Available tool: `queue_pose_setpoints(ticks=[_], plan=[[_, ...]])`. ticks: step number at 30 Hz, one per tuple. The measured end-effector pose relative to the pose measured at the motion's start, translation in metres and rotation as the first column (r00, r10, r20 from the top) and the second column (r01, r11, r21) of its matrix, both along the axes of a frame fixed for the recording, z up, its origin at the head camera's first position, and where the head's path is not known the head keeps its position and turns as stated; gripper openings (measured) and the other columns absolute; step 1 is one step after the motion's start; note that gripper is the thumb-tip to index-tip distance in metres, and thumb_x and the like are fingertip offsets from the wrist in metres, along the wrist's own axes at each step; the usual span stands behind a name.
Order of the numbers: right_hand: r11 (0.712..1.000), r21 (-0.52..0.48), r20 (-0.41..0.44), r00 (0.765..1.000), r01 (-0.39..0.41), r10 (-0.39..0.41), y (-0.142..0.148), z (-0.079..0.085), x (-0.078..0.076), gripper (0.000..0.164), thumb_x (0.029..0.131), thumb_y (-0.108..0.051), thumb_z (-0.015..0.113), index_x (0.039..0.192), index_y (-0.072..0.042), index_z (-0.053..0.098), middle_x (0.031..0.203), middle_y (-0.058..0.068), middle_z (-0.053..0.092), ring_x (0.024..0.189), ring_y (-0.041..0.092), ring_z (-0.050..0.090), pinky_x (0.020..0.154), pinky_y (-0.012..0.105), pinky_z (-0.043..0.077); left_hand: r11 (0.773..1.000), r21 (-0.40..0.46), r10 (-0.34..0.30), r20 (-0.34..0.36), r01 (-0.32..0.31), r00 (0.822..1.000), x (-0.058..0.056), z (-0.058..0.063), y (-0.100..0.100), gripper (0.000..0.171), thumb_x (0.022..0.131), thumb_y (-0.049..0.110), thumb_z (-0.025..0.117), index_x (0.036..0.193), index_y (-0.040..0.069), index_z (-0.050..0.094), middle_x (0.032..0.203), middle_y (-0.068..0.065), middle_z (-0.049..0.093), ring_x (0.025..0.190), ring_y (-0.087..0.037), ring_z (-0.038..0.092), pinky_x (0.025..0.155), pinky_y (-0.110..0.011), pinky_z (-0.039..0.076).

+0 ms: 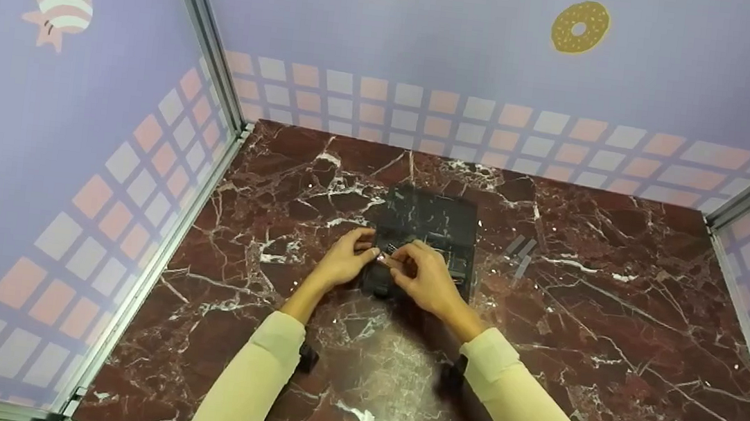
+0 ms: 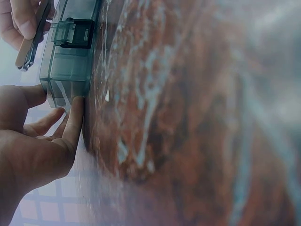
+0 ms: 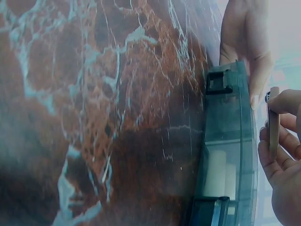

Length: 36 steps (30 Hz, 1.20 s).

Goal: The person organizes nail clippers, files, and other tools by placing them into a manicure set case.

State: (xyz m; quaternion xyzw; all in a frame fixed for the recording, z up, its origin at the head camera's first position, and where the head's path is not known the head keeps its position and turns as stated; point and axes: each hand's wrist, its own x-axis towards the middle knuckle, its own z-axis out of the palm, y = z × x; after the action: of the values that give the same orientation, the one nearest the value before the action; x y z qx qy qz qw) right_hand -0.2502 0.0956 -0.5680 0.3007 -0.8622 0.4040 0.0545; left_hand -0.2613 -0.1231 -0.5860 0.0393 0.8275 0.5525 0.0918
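A dark translucent plastic box (image 1: 378,280) lies on the table with its lid (image 1: 431,216) swung back. My left hand (image 1: 342,259) holds the box's left end, thumb over the rim and fingers against the outer wall; it shows at the box's corner in the left wrist view. Above the box, my right hand (image 1: 427,279) pinches a slim tool (image 3: 273,122) with a tan side and a metal body between thumb and fingers. One end of this tool points toward the left thumb. Pale cylindrical pieces (image 3: 216,174) show through the box wall in the right wrist view.
The table (image 1: 614,319) has a dark red marble pattern with white veins. To the right of the box are grey strips (image 1: 522,256) on its surface. Patterned panels (image 1: 449,37) stand at the back and sides. A latch (image 2: 77,34) juts from the box's front.
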Motion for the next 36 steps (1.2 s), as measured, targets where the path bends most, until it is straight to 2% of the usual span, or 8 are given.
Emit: queue_pose_setpoints(ticks=[7,28,32,36], plan=[[1.0,-0.004,-0.024,1.0,-0.008,0.008,-0.006,-0.004,0.0,0.016,0.091,-0.005,0.083,0.104,-0.006,0.074,0.096,0.004,0.066,0.081,0.018,0.062,0.072,0.034,0.056,1.0,0.001,0.002,-0.02,-0.002,1.0,-0.001,-0.001,0.0,0.05,0.108,0.017,0.063,0.154,0.002,0.051,0.152,-0.021,0.054,0.14,-0.035,0.055,0.116,-0.044,0.047],[0.998,0.055,0.002,1.0,-0.016,0.016,-0.01,-0.013,0.002,0.013,0.093,-0.008,0.081,0.105,-0.008,0.074,0.098,0.002,0.066,0.084,0.016,0.064,0.074,0.034,0.058,1.0,-0.003,-0.003,-0.015,0.003,1.0,-0.001,-0.001,-0.001,0.051,0.109,0.018,0.062,0.155,0.002,0.049,0.154,-0.02,0.053,0.141,-0.034,0.054,0.117,-0.045,0.046],[0.999,0.041,0.013,1.0,-0.015,0.014,-0.009,-0.012,0.002,0.015,0.093,-0.007,0.081,0.106,-0.005,0.075,0.099,0.004,0.067,0.085,0.017,0.066,0.076,0.035,0.06,1.0,0.005,-0.002,-0.014,0.002,1.0,-0.001,-0.001,-0.001,0.051,0.109,0.018,0.062,0.155,0.003,0.049,0.154,-0.02,0.053,0.141,-0.034,0.054,0.116,-0.045,0.047],[1.0,-0.016,0.011,1.0,-0.014,0.014,-0.003,-0.008,0.001,0.017,0.092,-0.003,0.081,0.107,-0.001,0.074,0.099,0.007,0.069,0.086,0.02,0.069,0.076,0.037,0.061,1.0,0.004,-0.001,-0.013,0.001,1.0,-0.001,-0.002,-0.001,0.05,0.108,0.018,0.063,0.155,0.003,0.05,0.153,-0.019,0.054,0.14,-0.034,0.055,0.115,-0.045,0.047]])
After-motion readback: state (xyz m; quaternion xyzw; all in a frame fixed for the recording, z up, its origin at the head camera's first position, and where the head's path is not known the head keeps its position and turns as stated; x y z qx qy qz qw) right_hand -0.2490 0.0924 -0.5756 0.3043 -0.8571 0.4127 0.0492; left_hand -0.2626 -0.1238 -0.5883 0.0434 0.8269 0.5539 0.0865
